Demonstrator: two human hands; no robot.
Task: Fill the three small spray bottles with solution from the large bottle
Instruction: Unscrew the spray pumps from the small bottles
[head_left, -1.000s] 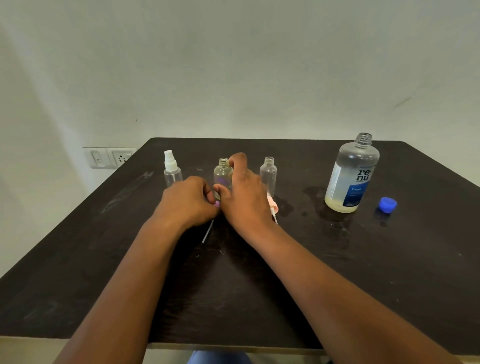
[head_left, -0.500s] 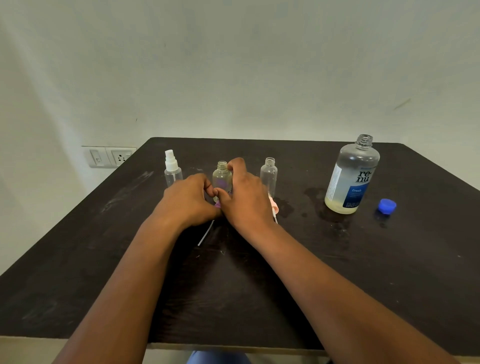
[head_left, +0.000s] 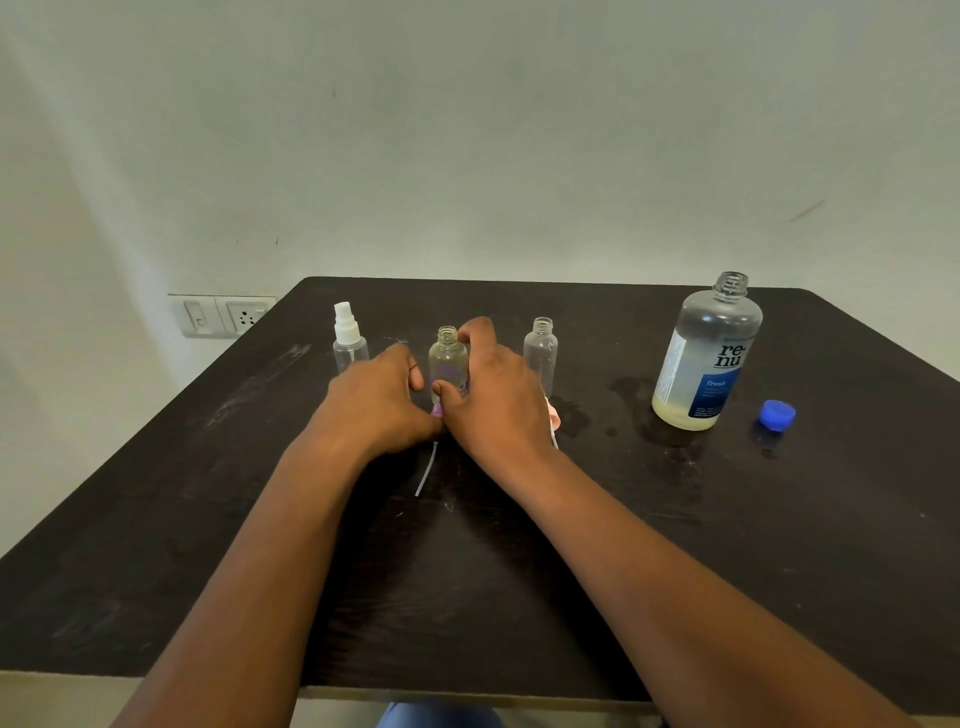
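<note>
A person's two hands meet around the middle spray bottle (head_left: 448, 364), which stands uncapped on a dark table (head_left: 779, 545). The right hand (head_left: 498, 400) curls round the bottle; the left hand (head_left: 379, 402), fingers curled, seems to pinch a purple sprayer top (head_left: 438, 410) just below it. A capped spray bottle (head_left: 349, 340) stands just beyond the left hand, another open one (head_left: 540, 353) beside the right hand, the large bottle (head_left: 706, 358) and blue cap (head_left: 776, 414) well to the right. Judging by this, recapping is in hand; next, thread the tube into the neck
</note>
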